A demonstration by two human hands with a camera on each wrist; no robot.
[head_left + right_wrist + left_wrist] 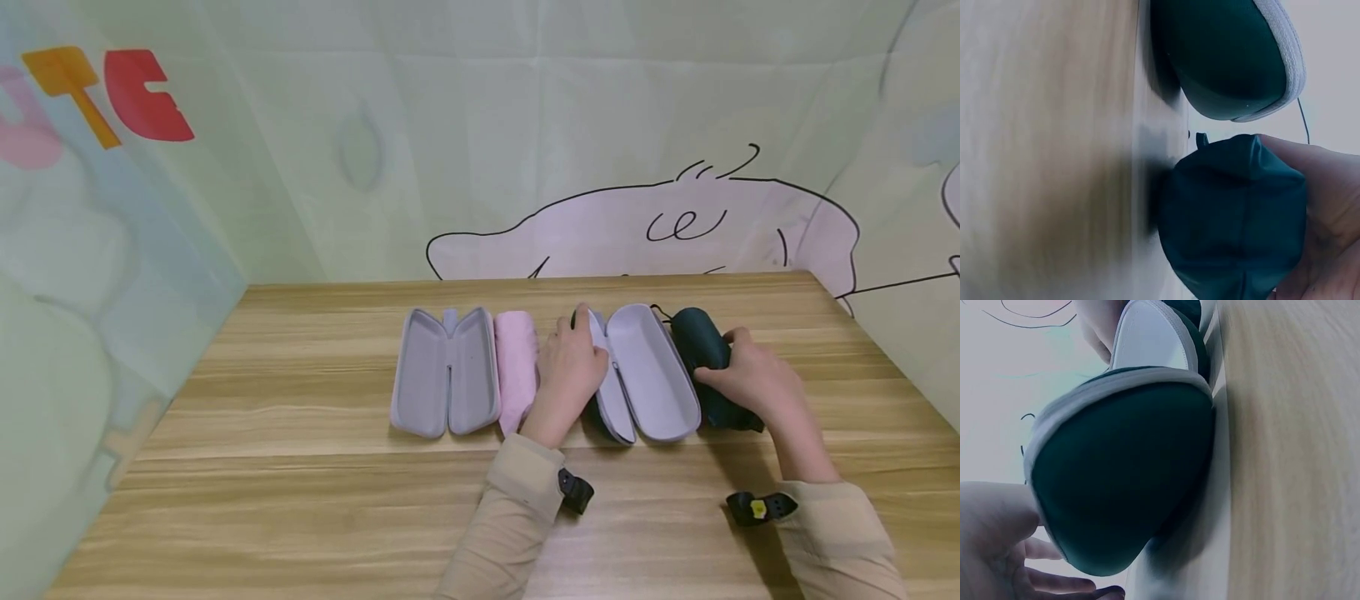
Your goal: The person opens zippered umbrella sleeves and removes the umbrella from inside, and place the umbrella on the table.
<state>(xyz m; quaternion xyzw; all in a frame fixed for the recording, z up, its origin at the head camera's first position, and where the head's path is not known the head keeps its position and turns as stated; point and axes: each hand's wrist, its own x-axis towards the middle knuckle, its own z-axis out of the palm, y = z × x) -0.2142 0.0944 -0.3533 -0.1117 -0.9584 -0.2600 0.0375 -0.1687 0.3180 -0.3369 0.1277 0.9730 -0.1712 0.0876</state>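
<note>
My left hand (572,367) holds the left half of an unzipped dark green hard case (651,375) with pale grey lining, thumb over its rim and fingers along the outside. That half stands tilted; its green shell (1122,475) fills much of the left wrist view. To the right, my right hand (761,379) grips a folded dark green compact umbrella (699,342) from its right side, thumb on top. A thin cord loop shows at the umbrella's far end. In the right wrist view its near end (1235,212) shows gathered fabric, close beside the case.
A folded pink umbrella (516,367) lies left of my left hand. Against it sits another unzipped case (420,375), grey inside, spread flat. Everything rests on a wooden table (300,500), with a printed cloth backdrop (480,150) along the far edge.
</note>
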